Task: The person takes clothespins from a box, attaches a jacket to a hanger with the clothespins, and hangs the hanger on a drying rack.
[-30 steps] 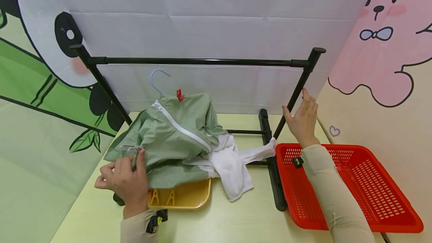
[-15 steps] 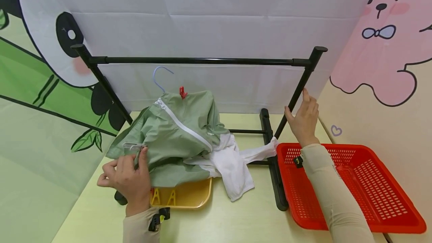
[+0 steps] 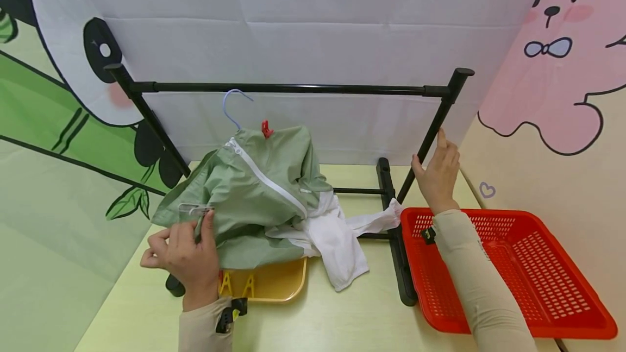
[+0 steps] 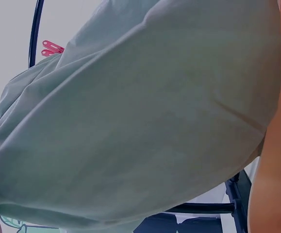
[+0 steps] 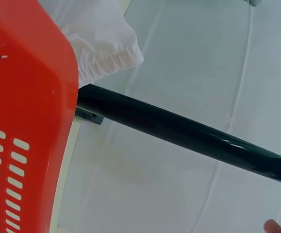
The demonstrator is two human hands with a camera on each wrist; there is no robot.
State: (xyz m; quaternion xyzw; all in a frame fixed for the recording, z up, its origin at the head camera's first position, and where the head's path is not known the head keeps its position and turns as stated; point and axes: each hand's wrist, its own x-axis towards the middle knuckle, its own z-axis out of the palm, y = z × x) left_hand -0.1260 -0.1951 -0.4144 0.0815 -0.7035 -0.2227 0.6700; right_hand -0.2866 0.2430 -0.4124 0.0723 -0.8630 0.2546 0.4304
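Observation:
A green jacket (image 3: 274, 173) with a white zip and white lower parts sags over the table on a blue hanger (image 3: 230, 103), whose hook points up just below the rack's top bar. My left hand (image 3: 188, 257) pinches the jacket's left part beside a clear plastic clip (image 3: 193, 209); the fingertips are partly hidden by cloth. A red clip (image 3: 266, 129) grips the jacket's upper edge. My right hand (image 3: 439, 175) rests against the right post of the black rack (image 3: 293, 89), fingers mostly straight. In the right wrist view a fingertip touches the post (image 5: 179, 133).
A red perforated basket (image 3: 548, 265) stands at the right under my right forearm. Partly beneath the jacket lies a yellow tray (image 3: 279, 287) with yellow clips (image 3: 249, 286). The rack's right foot (image 3: 402, 270) stands beside the basket. A white sheet hangs behind.
The jacket's top, its hanger and the red clip have risen towards the top bar. My left hand has shifted slightly right and up. The right hand stays on the post.

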